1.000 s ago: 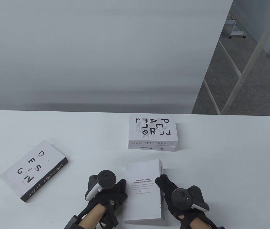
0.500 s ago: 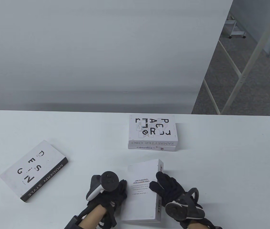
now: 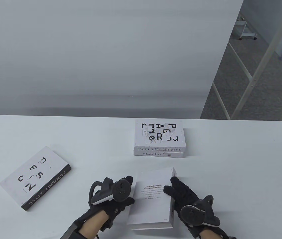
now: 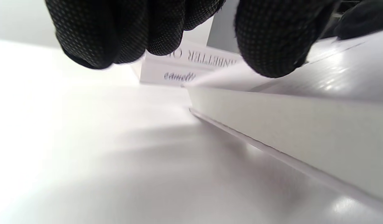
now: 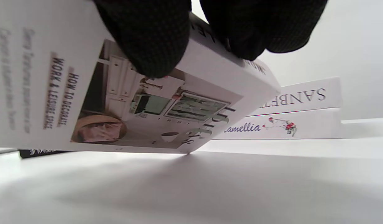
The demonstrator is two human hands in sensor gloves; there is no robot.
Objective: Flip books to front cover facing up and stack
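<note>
Table view, white book: the white book (image 3: pixel 153 199) lay near the front edge of the table (image 3: pixel 230 161), back cover up, its right side lifted off the surface.
Table view, right hand: the right hand (image 3: pixel 184 196) gripped the book's right edge, thumb on the cover and fingers on the spine side.
Table view, left hand: the left hand (image 3: pixel 117 196) sat at the book's left edge, fingers curled beside it; whether it gripped the book could not be told here.
Table view, stack: the stack of two books (image 3: pixel 159 139) rested further back, just beyond the white book, with lettered cover up.
Table view, design book: the design book (image 3: pixel 35 178) lay well apart to the left, front cover up.
Left wrist view: gloved fingers (image 4: pixel 269 37) touched the top of the book's page edge (image 4: pixel 288 124); the other fingers hung curled above the table, apart from the book.
Right wrist view: the thumb (image 5: pixel 148 37) pressed on the tilted back cover (image 5: pixel 85 93) and the fingers wrapped the spine; one corner of the book touched the table, the stack's spines (image 5: pixel 291 109) behind.
</note>
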